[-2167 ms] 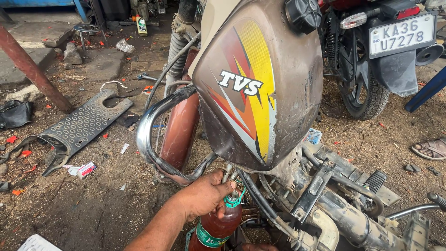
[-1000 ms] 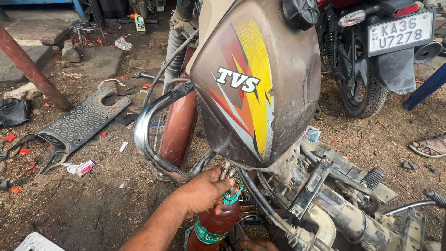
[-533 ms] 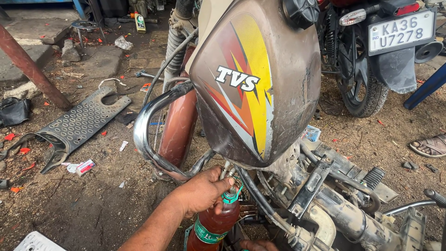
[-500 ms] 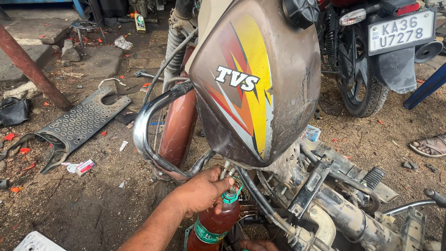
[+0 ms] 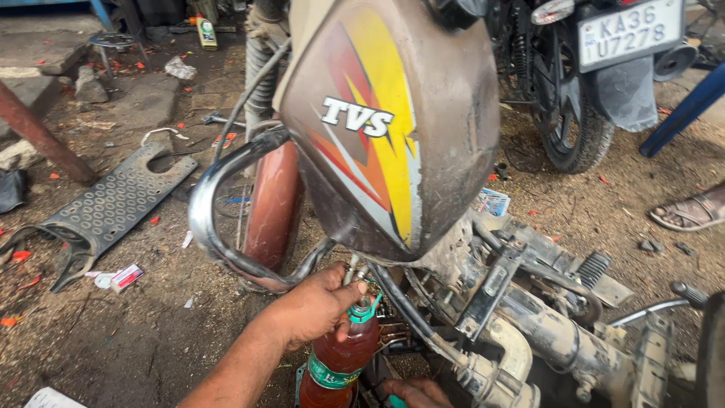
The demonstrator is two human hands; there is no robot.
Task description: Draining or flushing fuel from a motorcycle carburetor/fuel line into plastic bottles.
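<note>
**Bottle held beneath a motorcycle tank**

Centre of frame: brown tank (image 5: 393, 128) with red, orange and yellow flash, tilted, dusty. Directly below it, at bottom centre: plastic bottle (image 5: 337, 361) of reddish liquid, green label, green neck ring, upright, mouth just under the tank's lower edge, where small metal fittings hang down. Left hand (image 5: 313, 306), entering from lower left, clenched around the bottle's neck, thumb and fingers (image 5: 355, 289) wrapped at the cap level. Right hand (image 5: 414, 392), at the bottom edge just right of the bottle's base, only partly in view; grip cannot be told. Left of the tank: curved chrome guard (image 5: 208, 219) and rust-coloured mudguard (image 5: 270, 204), near the wrist. Lower right: dusty engine (image 5: 529, 317) and frame parts, close beside the bottle. Left of frame: perforated footboard (image 5: 113, 200) lying on oily ground (image 5: 136, 332), with a small carton (image 5: 124, 277) nearby. Upper right: rear wheel (image 5: 578, 121) of a second motorcycle. Right edge: a sandalled foot (image 5: 691, 213) of another person, well apart from both hands.
</note>
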